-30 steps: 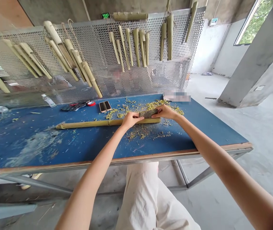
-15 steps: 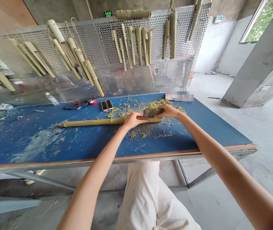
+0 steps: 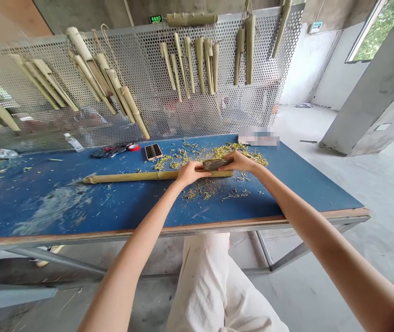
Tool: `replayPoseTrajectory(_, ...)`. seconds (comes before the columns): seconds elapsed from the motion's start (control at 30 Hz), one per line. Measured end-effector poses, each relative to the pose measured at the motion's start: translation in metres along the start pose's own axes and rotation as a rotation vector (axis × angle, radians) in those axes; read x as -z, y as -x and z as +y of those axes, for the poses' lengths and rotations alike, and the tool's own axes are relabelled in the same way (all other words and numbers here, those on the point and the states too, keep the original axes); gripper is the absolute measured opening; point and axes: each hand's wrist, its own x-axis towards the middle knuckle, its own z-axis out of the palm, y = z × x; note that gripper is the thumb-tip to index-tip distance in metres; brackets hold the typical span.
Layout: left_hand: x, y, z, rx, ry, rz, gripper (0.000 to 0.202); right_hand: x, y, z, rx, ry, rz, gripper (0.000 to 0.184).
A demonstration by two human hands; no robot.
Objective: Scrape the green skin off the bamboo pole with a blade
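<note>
A perforated metal screen point(image 3: 148, 92) stands behind the blue table point(image 3: 304, 184), which rests on steel legs point(image 3: 264, 249) over a bare concrete floor point(image 3: 373, 230). To the right rise a thick concrete pillar point(image 3: 373, 101) and a white wall point(image 3: 335, 69). High in the corner, a window point(image 3: 379, 30) shows green leaves and lets in daylight. A small green display point(image 3: 156, 19) glows above the screen.

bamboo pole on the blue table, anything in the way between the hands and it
Only a dark block: it lies on the bamboo pole under the right hand. The left hand rests on the pole with nothing visible between them. Yellowish shavings lie on the table beside the pole.
</note>
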Motion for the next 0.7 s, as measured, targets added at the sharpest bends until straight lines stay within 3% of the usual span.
replayPoseTrajectory(0.23,0.000,-0.001,-0.002,-0.008,0.023,0.012,0.034,0.016,0.002,0.009,-0.078,0.035,-0.080,0.050)
replayPoseTrajectory(0.43,0.000,-0.003,-0.005,-0.032,-0.022,0.012,0.041,0.001,-0.004,0.000,0.017,0.010,-0.023,0.049)
replayPoseTrajectory(0.6,0.000,-0.001,-0.002,-0.009,0.006,0.023,0.036,0.015,-0.001,0.006,-0.111,0.024,-0.086,0.047)
replayPoseTrajectory(0.7,-0.001,-0.003,-0.001,0.013,0.022,0.028,0.037,0.015,0.000,0.009,-0.107,0.040,-0.073,0.048)
